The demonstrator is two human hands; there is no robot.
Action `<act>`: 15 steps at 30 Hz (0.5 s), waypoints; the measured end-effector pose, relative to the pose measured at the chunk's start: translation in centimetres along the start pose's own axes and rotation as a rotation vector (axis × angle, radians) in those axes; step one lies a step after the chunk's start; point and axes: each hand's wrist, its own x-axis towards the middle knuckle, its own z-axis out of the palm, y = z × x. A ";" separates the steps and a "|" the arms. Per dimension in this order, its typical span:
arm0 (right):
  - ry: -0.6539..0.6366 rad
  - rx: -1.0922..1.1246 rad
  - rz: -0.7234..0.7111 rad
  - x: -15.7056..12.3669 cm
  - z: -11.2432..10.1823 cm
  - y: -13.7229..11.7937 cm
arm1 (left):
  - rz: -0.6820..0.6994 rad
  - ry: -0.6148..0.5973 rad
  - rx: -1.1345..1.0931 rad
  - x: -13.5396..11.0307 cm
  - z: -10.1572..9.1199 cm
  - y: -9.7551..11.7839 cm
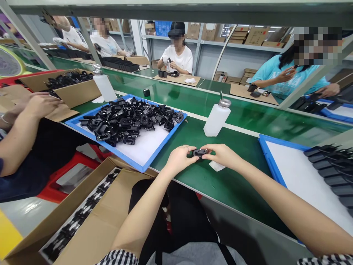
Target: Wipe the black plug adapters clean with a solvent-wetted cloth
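My left hand (179,159) and my right hand (220,154) meet over the green table and together pinch one small black plastic part (199,152). Both hands have their fingers closed on it, the left from the left side and the right from the right. A small white cloth (216,166) lies on the table just under my right hand. To the left sits a blue tray (91,135) with a heap of the same black parts (129,119). A white dispenser bottle (216,117) stands just beyond my hands.
A second blue tray (268,156) at right holds a row of black parts (335,171). A cardboard box (91,213) with stacked parts sits below left. A co-worker's arm (19,136) rests at left. Other people work across the green conveyor (248,114). Another bottle (103,84) stands farther left.
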 end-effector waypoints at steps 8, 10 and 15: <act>-0.079 -0.384 -0.126 1.2 -1.0 -1.1 | -0.103 -0.212 0.350 1.2 -2.0 2.5; -0.126 -0.437 -0.133 1.6 -1.5 -1.5 | -0.135 -0.280 0.402 1.8 -2.6 3.4; -0.241 -0.397 -0.132 2.5 -2.0 -1.6 | -0.178 -0.349 0.430 3.6 -3.2 5.0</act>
